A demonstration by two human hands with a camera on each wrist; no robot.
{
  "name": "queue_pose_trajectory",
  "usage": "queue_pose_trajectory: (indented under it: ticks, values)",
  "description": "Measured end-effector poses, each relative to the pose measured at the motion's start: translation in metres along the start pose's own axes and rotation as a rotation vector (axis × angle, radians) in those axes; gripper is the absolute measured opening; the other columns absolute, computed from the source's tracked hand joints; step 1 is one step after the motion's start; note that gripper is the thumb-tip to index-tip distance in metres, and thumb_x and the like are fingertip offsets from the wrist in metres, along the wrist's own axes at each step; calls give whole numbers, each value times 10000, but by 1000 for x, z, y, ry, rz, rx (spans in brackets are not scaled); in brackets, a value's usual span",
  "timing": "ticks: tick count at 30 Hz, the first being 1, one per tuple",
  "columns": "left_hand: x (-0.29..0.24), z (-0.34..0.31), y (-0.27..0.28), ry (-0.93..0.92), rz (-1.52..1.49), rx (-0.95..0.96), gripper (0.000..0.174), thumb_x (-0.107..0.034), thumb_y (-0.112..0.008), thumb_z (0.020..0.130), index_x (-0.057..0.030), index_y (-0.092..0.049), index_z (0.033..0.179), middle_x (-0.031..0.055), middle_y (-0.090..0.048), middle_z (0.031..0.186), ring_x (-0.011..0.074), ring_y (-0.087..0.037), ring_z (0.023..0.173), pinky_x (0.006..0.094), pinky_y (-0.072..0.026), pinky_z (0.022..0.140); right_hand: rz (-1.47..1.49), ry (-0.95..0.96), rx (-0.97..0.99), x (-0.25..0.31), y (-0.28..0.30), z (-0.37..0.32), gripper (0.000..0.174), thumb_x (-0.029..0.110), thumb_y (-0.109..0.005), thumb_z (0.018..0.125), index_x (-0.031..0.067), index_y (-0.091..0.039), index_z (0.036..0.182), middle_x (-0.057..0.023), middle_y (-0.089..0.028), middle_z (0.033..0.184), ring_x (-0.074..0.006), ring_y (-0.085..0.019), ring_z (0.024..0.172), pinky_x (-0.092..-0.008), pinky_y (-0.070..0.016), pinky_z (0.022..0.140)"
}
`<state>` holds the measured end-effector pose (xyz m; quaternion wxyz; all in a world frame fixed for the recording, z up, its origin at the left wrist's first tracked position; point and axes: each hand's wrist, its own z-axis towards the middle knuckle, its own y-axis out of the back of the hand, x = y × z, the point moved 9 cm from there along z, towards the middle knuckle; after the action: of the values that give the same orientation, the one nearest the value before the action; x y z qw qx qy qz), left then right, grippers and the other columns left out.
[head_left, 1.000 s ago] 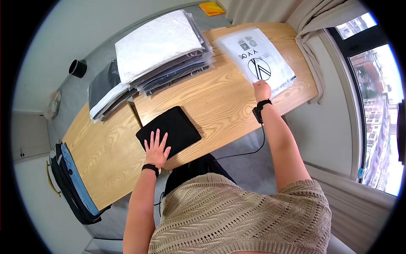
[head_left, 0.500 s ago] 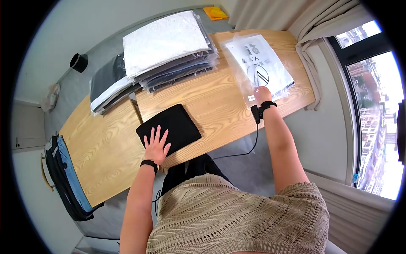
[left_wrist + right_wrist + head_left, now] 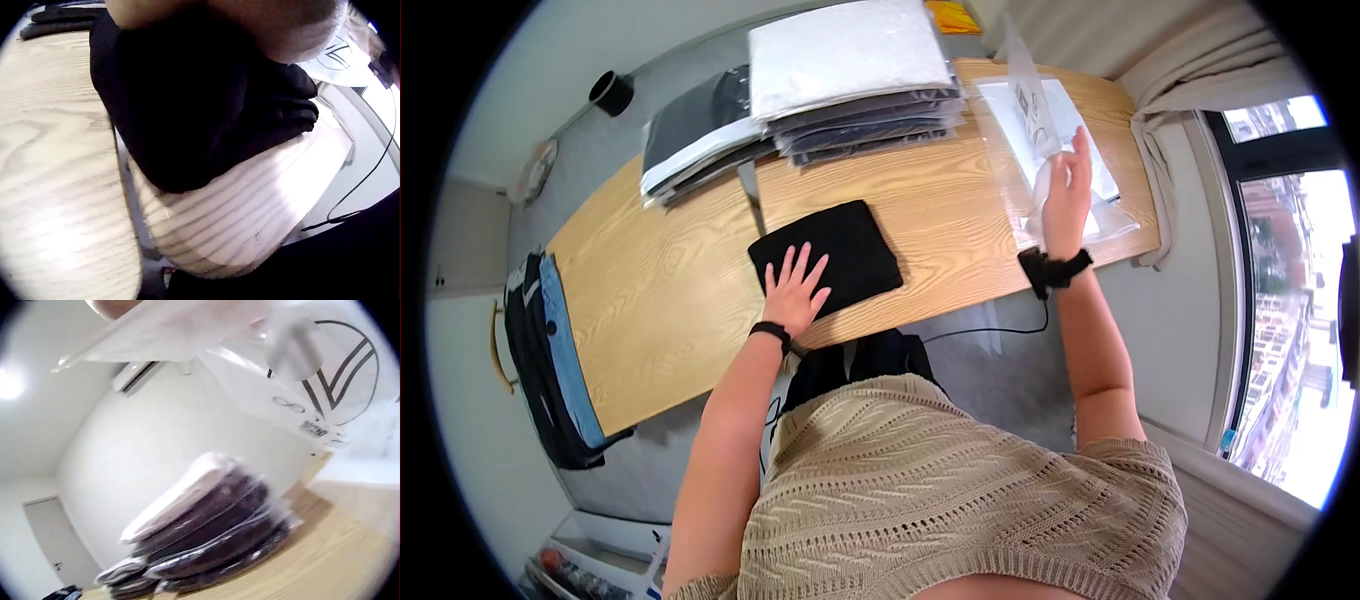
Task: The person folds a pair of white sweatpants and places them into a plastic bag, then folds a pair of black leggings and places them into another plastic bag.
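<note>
A folded black garment (image 3: pixel 860 245) lies on the wooden table near its front edge. My left hand (image 3: pixel 796 290) rests on it, palm down with fingers spread. Seen from the left wrist, the dark cloth (image 3: pixel 175 131) fills the middle, with its layered folds at the right. Over at the table's right end, my right hand (image 3: pixel 1068 195) holds a clear plastic bag (image 3: pixel 1028 95), raised on edge. Beneath it lie white printed bags (image 3: pixel 1104 178). The right wrist view shows the lifted plastic (image 3: pixel 162 334) and a large circular logo (image 3: pixel 350 369) on the white.
A tall stack of bagged garments (image 3: pixel 850 60) stands at the back, with a lower pile (image 3: pixel 700 130) to its left. Jeans and dark trousers (image 3: pixel 565 350) hang over the left edge. A gap (image 3: pixel 752 190) splits the tabletop. A cable (image 3: pixel 990 330) trails from the right wrist.
The right hand has lifted a plastic bag off the printed bags, and it now stands upright. The left hand has stayed on the black garment. The head view has shifted.
</note>
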<state>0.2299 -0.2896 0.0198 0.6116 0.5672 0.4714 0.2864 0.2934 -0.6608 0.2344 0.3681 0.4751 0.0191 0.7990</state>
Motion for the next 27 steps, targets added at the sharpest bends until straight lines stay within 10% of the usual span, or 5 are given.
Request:
queue_pose_trajectory:
  ticks: [6, 12, 18, 22, 27]
  values:
    - [2, -13, 8, -33, -146, 18, 470, -335, -460, 930, -164, -407, 1365, 84, -286, 1471, 283, -222, 1370, 534, -192, 1081, 139, 319, 537, 139, -123, -123, 77, 39, -597, 776, 32, -523, 795, -224, -334, 1423, -359, -322, 1320, -446, -258, 1065]
    - [86, -56, 37, 308, -1673, -240, 561, -439, -360, 966, -35, -385, 1355, 127, -488, 1308, 200, -474, 1200, 342, -345, 1021, 198, 411, 950, 172, -243, -243, 89, 147, -593, 829, 67, -561, 851, -192, -355, 1407, -328, -314, 1323, -445, -252, 1074]
    - [131, -89, 68, 446, -1406, -176, 428, -253, -498, 948, -47, -417, 1314, 97, -555, 1211, 174, -581, 1029, 275, -495, 763, 290, 538, 1348, 201, -298, -324, 127, 193, -528, 886, 84, -566, 936, -196, -393, 1360, -325, -322, 1307, -444, -220, 1090]
    - [188, -134, 57, 627, -1471, -316, 350, -276, -455, 965, -29, -507, 1208, 92, -617, 1104, 178, -608, 981, 294, -488, 790, 271, 208, 1225, 191, -310, -289, 229, 233, -582, 855, 44, -597, 984, -177, -451, 1307, -339, -483, 1137, -445, -364, 981]
    - [278, -232, 43, 836, -1548, -599, 329, -286, -419, 980, -56, -518, 1193, 78, -605, 1133, 181, -606, 993, 291, -451, 835, -33, -459, 235, 67, -226, -224, 386, 195, -709, 785, -18, -557, 1068, -166, -553, 1097, -271, -538, 991, -366, -440, 860]
